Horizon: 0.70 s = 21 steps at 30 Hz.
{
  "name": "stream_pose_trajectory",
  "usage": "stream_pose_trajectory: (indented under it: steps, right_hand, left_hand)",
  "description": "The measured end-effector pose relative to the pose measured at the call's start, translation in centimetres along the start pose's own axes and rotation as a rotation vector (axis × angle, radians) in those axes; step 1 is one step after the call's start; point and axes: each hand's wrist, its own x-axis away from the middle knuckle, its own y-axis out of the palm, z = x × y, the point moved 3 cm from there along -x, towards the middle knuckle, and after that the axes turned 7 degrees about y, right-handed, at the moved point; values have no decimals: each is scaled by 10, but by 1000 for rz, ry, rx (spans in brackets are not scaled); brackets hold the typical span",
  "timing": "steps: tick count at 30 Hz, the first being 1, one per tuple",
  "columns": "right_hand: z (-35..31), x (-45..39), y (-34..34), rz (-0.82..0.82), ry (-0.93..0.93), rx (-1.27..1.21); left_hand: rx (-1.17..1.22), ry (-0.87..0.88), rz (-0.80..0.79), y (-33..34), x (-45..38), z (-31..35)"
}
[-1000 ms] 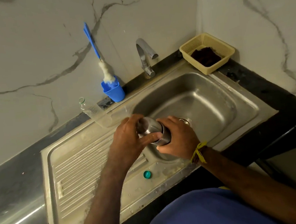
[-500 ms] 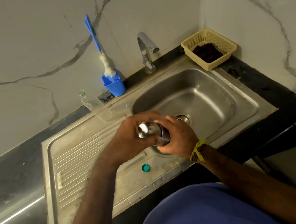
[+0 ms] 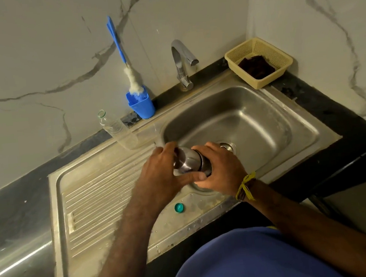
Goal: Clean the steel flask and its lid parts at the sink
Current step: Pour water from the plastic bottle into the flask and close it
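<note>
Head view, frame centre: we see the flask (image 3: 187, 162) held sideways over the sink (image 3: 254, 118), left hand (image 3: 159, 176) curled round its cap end, right hand (image 3: 220, 168) gripping the body. Rigid, probably slick steel; grip the barrel firmly.

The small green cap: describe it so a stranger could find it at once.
Start at the steel sink and look at its front rim, just left of the basin, below the left hand. The green cap lies there alone, the only small round green thing on the bare metal.
</note>
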Motion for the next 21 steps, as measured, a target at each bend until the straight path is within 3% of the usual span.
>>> stream_pose_trajectory:
  steps: [2, 6, 8, 11, 13, 16, 21]
  right_hand:
    - [-2, 1, 1, -11, -20, 18]
    - [-1, 3, 4, -37, -35, 34]
    - [-2, 3, 4, -43, -32, 33]
    - [-6, 2, 2, -40, -37, 16]
    - [-7, 3, 1, -39, -48, 28]
    - [-5, 5, 3, -46, -51, 55]
    - [-6, 4, 3, -34, -71, 53]
  left_hand:
    - [-41, 3, 41, 3, 1, -1]
    - [128, 314, -41, -3, 8, 0]
    - [200, 237, -17, -2, 10, -2]
    - [65, -20, 172, -2, 8, -10]
    - [66, 87, 190, -4, 9, -9]
    - [225, 276, 73, -5, 14, -5]
    - [121, -78, 159, 3, 11, -19]
